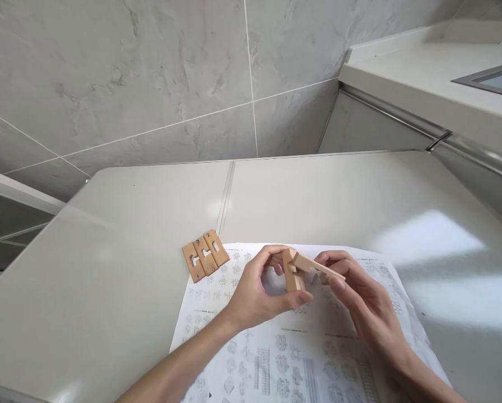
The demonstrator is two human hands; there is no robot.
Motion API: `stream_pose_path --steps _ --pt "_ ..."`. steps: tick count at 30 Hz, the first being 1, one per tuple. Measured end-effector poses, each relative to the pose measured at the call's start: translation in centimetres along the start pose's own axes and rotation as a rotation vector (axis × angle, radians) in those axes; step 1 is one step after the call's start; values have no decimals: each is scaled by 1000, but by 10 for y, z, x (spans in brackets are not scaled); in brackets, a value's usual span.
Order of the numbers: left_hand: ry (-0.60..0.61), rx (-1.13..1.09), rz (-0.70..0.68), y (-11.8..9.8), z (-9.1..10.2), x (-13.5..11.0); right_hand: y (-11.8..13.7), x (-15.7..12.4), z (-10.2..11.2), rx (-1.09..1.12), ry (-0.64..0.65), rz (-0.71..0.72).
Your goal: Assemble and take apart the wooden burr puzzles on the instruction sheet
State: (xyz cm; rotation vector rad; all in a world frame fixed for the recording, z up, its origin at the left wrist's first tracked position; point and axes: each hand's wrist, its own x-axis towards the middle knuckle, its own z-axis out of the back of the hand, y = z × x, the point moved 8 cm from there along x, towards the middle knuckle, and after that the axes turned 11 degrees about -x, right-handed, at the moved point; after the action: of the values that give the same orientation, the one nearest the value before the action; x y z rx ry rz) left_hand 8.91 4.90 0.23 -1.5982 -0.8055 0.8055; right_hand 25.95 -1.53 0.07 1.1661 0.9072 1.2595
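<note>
My left hand (pixel 267 291) grips a light wooden puzzle block (pixel 291 271) between thumb and fingers, holding it upright above the printed sheet. A thin flat wooden piece (pixel 318 265) slants from the block's top down to my right hand (pixel 360 296). The thumb and fingers of that hand pinch its lower end. Where the strip meets the block, I cannot tell whether they interlock or only touch. Left of my hands lie three flat wooden puzzle pieces (pixel 206 256) side by side, with cut-out slots and handwritten numbers.
Under my hands a large paper sheet (pixel 217 336) printed with small diagrams covers the front of the white table (pixel 150 212). A seam crosses the tabletop. Grey tiles (pixel 150 67) lie beyond it, and a white counter (pixel 422 67) stands at the upper right.
</note>
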Motion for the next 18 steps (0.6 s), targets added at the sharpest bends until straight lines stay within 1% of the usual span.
stream_pose_path --steps 3,6,9,11,13,18 --pt "-22 48 -4 0 2 -1 -15 -1 8 83 -83 -109" --pt "-35 118 -14 0 5 0 -24 -1 10 144 -112 -223" --pt "-13 199 -39 -1 7 1 -30 -2 9 118 -109 -358" --pt "4 245 -57 -2 8 2 -31 -2 8 64 -112 -418" --pt "13 281 -71 -3 10 3 -29 -1 6 13 -108 -414" --pt "61 378 -123 -8 11 5 -22 2 2 -177 -107 -285"
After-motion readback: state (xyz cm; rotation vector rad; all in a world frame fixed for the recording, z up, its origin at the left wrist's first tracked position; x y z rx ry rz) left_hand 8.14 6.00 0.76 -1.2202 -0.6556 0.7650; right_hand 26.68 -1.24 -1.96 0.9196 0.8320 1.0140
